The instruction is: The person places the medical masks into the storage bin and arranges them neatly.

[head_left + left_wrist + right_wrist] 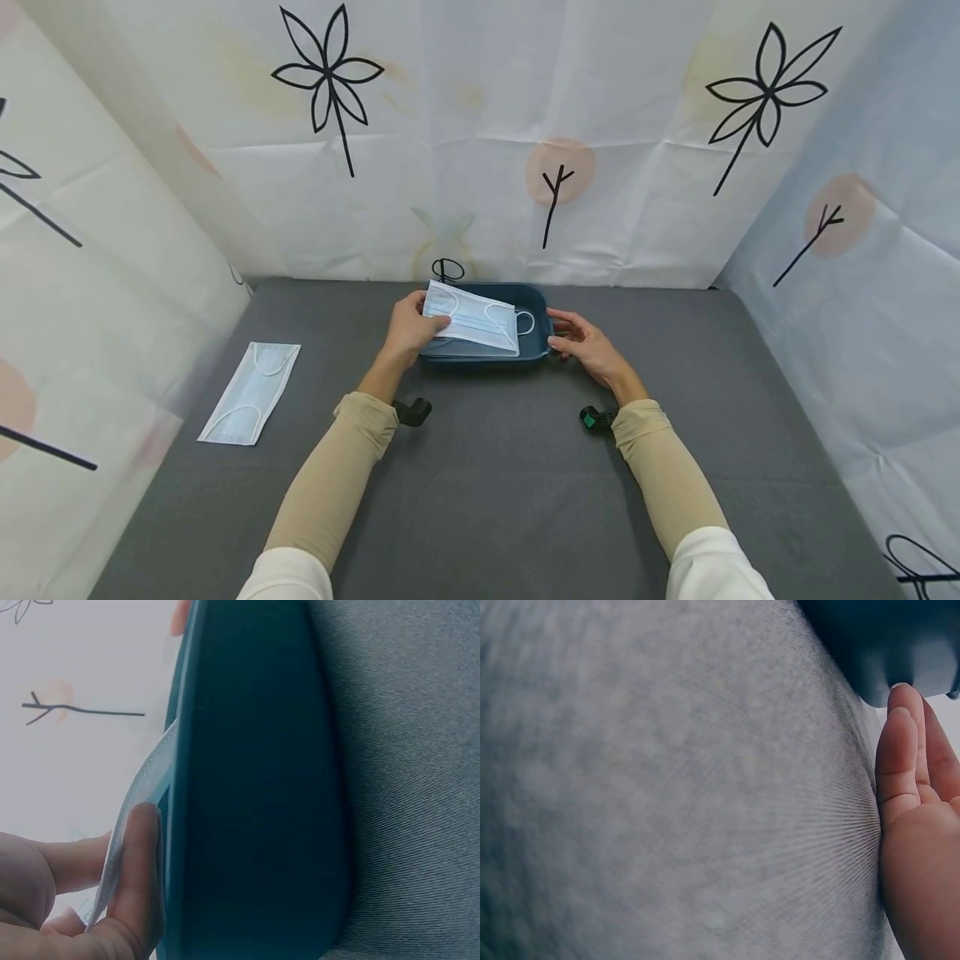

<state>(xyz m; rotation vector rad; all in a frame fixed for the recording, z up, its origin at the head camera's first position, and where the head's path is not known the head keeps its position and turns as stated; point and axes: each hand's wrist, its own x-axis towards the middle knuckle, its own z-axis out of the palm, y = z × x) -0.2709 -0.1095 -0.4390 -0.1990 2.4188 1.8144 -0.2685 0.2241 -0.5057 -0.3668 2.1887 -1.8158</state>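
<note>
A pale blue face mask (471,315) with white ear loops lies slanted over the left part of a dark blue rectangular bin (255,787). My left hand (408,329) pinches its left end, the thumb on top and fingers beneath. In the left wrist view that mask edge (142,776) reaches the bin's rim. Another bluish layer (468,348) shows under the mask, but I cannot tell whether it is a second one. At the bin's right end, my right hand (592,346) touches the outer wall with nearly straight fingers (897,754).
Another pale blue mask (251,393) lies flat on the grey table (495,483), to the left of my left forearm. A white printed curtain (465,100) stands close behind the bin, and similar cloth hangs on both sides.
</note>
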